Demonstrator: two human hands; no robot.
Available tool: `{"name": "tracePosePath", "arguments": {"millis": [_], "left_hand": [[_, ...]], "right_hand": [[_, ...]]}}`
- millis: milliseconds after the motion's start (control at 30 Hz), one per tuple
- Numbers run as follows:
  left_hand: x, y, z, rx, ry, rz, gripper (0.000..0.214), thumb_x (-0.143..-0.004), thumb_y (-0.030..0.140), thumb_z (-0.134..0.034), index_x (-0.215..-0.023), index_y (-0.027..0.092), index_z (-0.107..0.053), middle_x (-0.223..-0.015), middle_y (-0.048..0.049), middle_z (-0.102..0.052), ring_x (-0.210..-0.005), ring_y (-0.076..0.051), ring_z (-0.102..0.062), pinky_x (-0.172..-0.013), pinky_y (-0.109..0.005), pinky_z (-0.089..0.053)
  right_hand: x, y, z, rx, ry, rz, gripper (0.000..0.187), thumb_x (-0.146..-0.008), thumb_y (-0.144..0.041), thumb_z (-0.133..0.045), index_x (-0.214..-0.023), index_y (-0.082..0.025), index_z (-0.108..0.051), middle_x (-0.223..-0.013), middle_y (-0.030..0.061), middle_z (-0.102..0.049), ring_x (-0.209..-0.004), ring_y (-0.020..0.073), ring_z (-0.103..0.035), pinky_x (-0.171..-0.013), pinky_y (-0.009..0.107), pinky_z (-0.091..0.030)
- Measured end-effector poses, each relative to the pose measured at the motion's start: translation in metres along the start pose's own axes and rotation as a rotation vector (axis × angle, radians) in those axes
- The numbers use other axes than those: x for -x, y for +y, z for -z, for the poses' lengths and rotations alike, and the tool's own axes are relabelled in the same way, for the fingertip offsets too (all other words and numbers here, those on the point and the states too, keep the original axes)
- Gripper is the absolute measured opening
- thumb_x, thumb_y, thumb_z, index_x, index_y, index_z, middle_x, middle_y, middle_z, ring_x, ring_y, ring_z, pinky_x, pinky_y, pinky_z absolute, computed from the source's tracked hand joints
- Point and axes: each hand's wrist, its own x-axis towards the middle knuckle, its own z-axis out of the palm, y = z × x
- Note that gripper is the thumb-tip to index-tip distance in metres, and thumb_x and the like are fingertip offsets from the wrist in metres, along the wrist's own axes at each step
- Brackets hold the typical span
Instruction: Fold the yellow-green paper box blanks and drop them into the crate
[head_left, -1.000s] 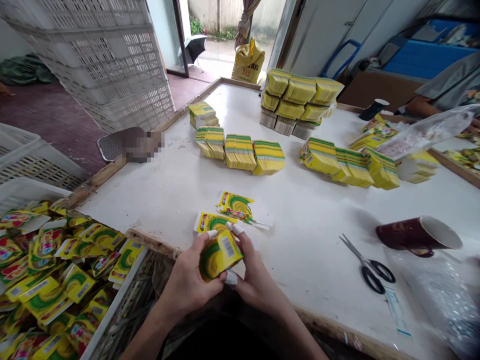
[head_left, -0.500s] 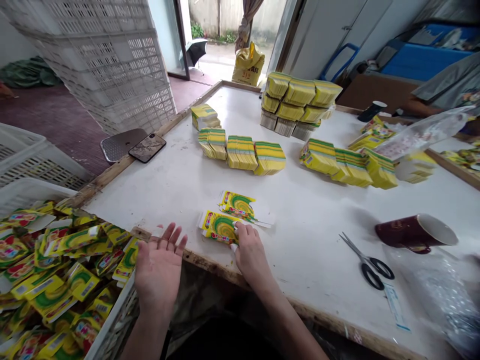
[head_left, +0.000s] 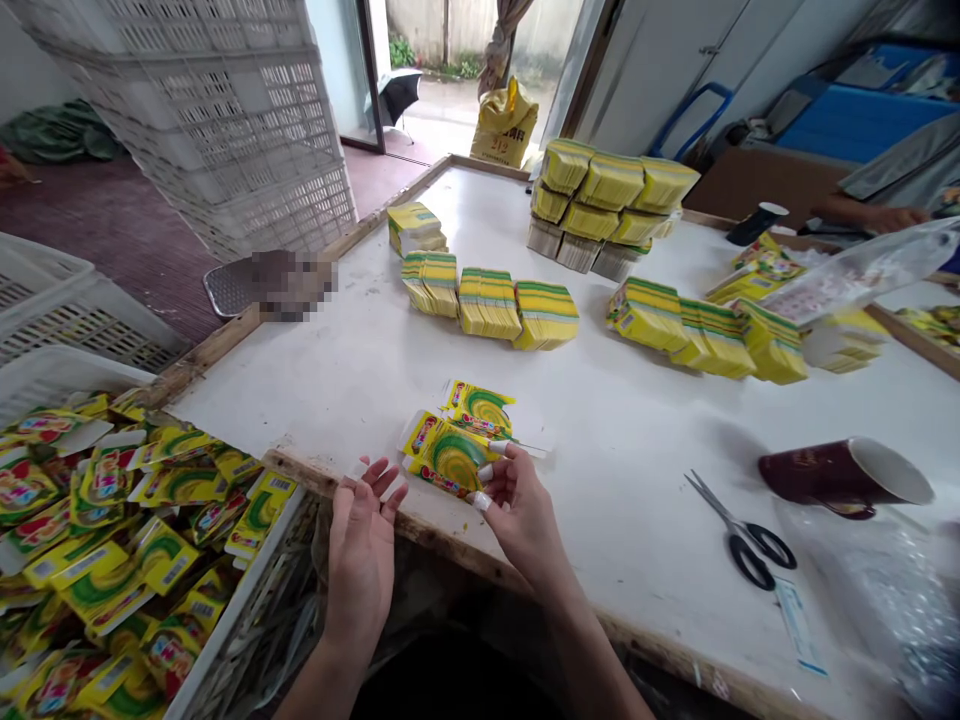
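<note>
A small yellow-and-green printed carton [head_left: 444, 456], tilted with its near end at the table's front edge, is gripped at its right end by my right hand [head_left: 523, 510]. White coverings wrap several of that hand's fingertips. Just behind lies a second flat carton [head_left: 480, 405] of the same print, partly overlapped by the first. To the left, my left hand [head_left: 365, 535] is held palm up over the wooden table edge, fingers apart and nothing in it, a little short of the carton.
A white crate [head_left: 247, 610] full of yellow cartons stands at the left. Rows of stacked cartons [head_left: 487, 303] and a taller pile [head_left: 600, 205] occupy the table's far half. Scissors [head_left: 739, 530], a dark mug [head_left: 810, 475] and clear plastic [head_left: 885, 590] lie right. A co-worker's arm [head_left: 870, 212] shows far right.
My left hand has moved right, toward the carton. My right hand has lifted and turned slightly, and the near carton is now tilted up off the table.
</note>
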Motion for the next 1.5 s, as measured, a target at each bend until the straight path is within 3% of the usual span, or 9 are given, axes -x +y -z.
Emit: {"name": "tracePosePath", "arguments": {"millis": [233,467,667,767,900,1100,1267,1400,1500], "left_hand": [[0.019,-0.007,-0.014,0.034,-0.154,0.104,0.047,-0.074,0.048,-0.076,-0.112,0.022,-0.069,-0.12,-0.0087,-0.068,-0.118,-0.027,-0.059,-0.098,-0.037,-0.049],[0.023,0.003,-0.028,0.211,-0.088,0.09,0.042,-0.072,0.06,-0.071,-0.086,0.021,-0.068,-0.078,-0.0006,-0.064,-0.077,-0.02,-0.066,-0.074,-0.032,-0.057],[0.021,-0.002,-0.028,-0.03,-0.258,0.017,0.073,-0.057,0.083,-0.064,-0.094,0.021,-0.069,-0.084,-0.0059,-0.068,-0.088,-0.028,-0.067,-0.077,-0.038,-0.057],[0.017,-0.007,-0.02,-0.102,-0.31,0.002,0.066,-0.059,0.062,-0.081,-0.109,0.021,-0.068,-0.098,-0.0069,-0.072,-0.095,-0.027,-0.068,-0.082,-0.036,-0.057],[0.012,-0.01,-0.013,-0.18,-0.229,-0.031,0.028,-0.071,0.029,-0.082,-0.096,0.021,-0.072,-0.09,-0.002,-0.075,-0.08,-0.017,-0.071,-0.076,-0.026,-0.057],[0.01,-0.006,-0.006,-0.225,-0.303,0.093,0.025,-0.081,0.035,-0.073,-0.098,0.016,-0.075,-0.088,-0.0064,-0.077,-0.082,-0.022,-0.072,-0.075,-0.032,-0.059],[0.003,-0.005,-0.003,-0.272,-0.307,0.067,0.025,-0.081,0.037,-0.072,-0.091,0.014,-0.076,-0.087,-0.0086,-0.077,-0.087,-0.026,-0.072,-0.077,-0.036,-0.058],[-0.01,0.019,-0.005,-0.285,-0.328,-0.006,0.046,-0.081,0.052,-0.067,-0.109,0.016,-0.072,-0.107,-0.0121,-0.075,-0.099,-0.028,-0.069,-0.085,-0.038,-0.055],[-0.014,0.048,-0.004,-0.366,-0.39,-0.218,0.071,-0.081,0.069,-0.055,-0.129,0.017,-0.061,-0.122,-0.0155,-0.068,-0.111,-0.03,-0.064,-0.091,-0.039,-0.051]], "right_hand": [[0.02,-0.031,-0.012,-0.385,-0.219,-0.037,0.056,-0.074,-0.006,-0.058,-0.124,-0.024,-0.042,-0.081,-0.0035,-0.056,-0.068,0.0128,-0.054,-0.061,0.024,-0.045],[0.035,-0.047,-0.019,-0.547,-0.377,-0.022,0.071,-0.074,-0.017,-0.073,-0.136,-0.027,-0.039,-0.085,-0.0036,-0.049,-0.077,0.0142,-0.047,-0.07,0.026,-0.041],[0.028,-0.042,-0.019,-0.597,-0.241,-0.105,0.048,-0.077,-0.023,-0.074,-0.12,-0.026,-0.052,-0.075,-0.0058,-0.048,-0.069,0.0122,-0.046,-0.065,0.024,-0.039],[0.023,-0.042,-0.012,-0.679,-0.18,-0.086,0.038,-0.081,-0.03,-0.072,-0.115,-0.026,-0.053,-0.082,-0.0031,-0.053,-0.074,0.0132,-0.053,-0.067,0.024,-0.043],[0.019,-0.044,-0.005,-0.483,-0.153,0.008,0.015,-0.09,-0.03,-0.06,-0.102,-0.021,-0.061,-0.085,0.0014,-0.061,-0.079,0.016,-0.057,-0.072,0.026,-0.047],[0.013,-0.033,0.001,-0.292,-0.032,-0.069,0.021,-0.088,-0.036,-0.059,-0.081,-0.016,-0.063,-0.068,0.0005,-0.059,-0.06,0.0138,-0.052,-0.057,0.024,-0.045],[0.013,-0.032,0.003,-0.309,-0.085,-0.069,0.02,-0.088,-0.035,-0.058,-0.081,-0.018,-0.064,-0.068,0.0011,-0.062,-0.062,0.0154,-0.056,-0.057,0.026,-0.048],[0.009,-0.034,0.019,-0.088,0.006,0.162,0.013,-0.09,-0.022,-0.056,-0.088,-0.021,-0.069,-0.078,0.0039,-0.067,-0.071,0.0183,-0.059,-0.064,0.03,-0.05],[0.006,-0.035,0.037,0.177,0.083,0.441,0.028,-0.09,-0.01,-0.052,-0.096,-0.027,-0.072,-0.085,0.0045,-0.07,-0.084,0.0215,-0.06,-0.079,0.037,-0.05]]}}
